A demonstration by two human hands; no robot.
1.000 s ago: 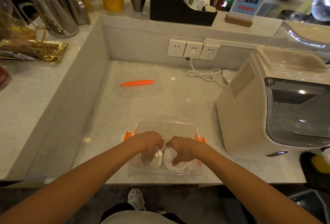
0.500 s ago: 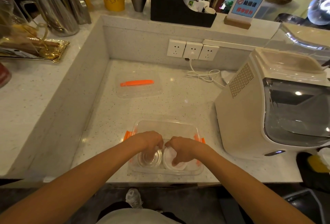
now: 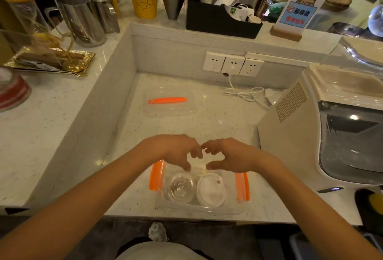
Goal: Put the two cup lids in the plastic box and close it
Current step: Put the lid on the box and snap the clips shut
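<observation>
In the box (image 3: 199,208) at the near edge of the bench (image 3: 217,127), both lids lie flat and side by side: the clear lid (image 3: 179,190) to the left, the white lid (image 3: 210,192) to the right, their rims about touching. The left hand (image 3: 176,152) and right hand (image 3: 234,156) hover just above the box's far half, fingers loosely curled and spread, each grip empty and touching nothing that I can see. So the loading looks done, and the step in hand is, by my judgement, fetching the cover (image 3: 171,102), which lies well apart toward the back wall, flat on the bench, with one orange clip (image 3: 167,100) across it.

To do it well, take the cover by its two short ends, one hand each, since it is thin clear plastic and will likely flex if pinched at a single corner. Carry it level and line its corners with the box before pressing. The box's own orange latches (image 3: 157,174) stand splayed outward on both sides; they should stay out of the way until the cover seats, then be folded up over its edge. Check that neither lid rides up above the rim, or the cover may not sit flat. The charger cord (image 3: 246,92) lies near the cover's right, worth avoiding on the reach.
</observation>
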